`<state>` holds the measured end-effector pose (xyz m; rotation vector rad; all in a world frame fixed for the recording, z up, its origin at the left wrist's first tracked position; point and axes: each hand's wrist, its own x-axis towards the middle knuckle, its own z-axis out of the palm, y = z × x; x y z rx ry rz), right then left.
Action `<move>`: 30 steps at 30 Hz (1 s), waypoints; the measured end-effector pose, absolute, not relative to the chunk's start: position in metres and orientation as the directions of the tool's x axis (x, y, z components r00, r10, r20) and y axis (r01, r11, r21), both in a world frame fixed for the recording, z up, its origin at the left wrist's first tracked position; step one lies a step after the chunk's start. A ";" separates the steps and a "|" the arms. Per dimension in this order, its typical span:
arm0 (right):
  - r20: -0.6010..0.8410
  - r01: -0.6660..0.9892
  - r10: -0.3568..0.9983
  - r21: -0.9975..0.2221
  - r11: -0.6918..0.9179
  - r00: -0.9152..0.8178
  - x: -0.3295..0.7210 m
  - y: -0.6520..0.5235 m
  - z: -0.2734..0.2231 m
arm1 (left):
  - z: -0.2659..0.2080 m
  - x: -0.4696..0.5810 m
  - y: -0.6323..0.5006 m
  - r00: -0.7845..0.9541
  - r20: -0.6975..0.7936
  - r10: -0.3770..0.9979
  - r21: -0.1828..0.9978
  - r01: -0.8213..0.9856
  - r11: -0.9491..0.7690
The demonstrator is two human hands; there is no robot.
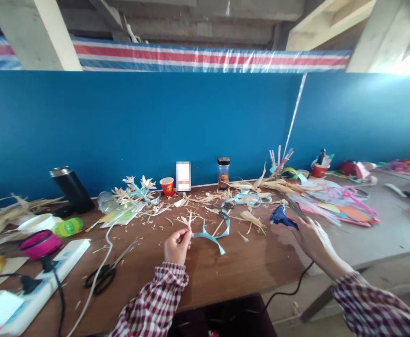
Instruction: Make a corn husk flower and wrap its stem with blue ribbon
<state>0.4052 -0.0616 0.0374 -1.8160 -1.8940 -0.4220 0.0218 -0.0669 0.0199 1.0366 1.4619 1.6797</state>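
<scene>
My left hand [177,245] pinches a thin straw strip [190,220] that stands upright above the brown table [226,276]. A light blue ribbon [212,236] curls on the table just right of it. My right hand [312,236] lies on the table with fingers spread, its fingertips touching the blue glue gun [282,216], whose black cord [289,290] runs off the front edge. Both sleeves are red and white check.
Black scissors [106,271] lie left of my left hand. Further left are a white power strip [32,290], a pink bowl [39,243] and a black flask [71,189]. Straw flowers [134,189], a red cup [167,186], a jar [223,172] and coloured paper [341,208] line the back.
</scene>
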 end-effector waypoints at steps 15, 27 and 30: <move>0.217 0.056 0.794 -0.973 0.225 0.568 0.434 -0.082 0.061 | 0.018 0.022 -0.065 -0.460 0.124 0.879 0.992 0.041 -0.119; 0.169 -0.049 0.656 -0.953 0.300 0.736 0.464 -0.104 0.077 | 0.018 0.024 -0.066 -0.472 0.119 0.874 0.993 0.055 -0.105; 0.182 -0.010 0.645 -0.959 0.282 0.742 0.472 -0.100 0.084 | 0.018 0.024 -0.066 -0.465 0.114 0.878 0.994 0.054 -0.100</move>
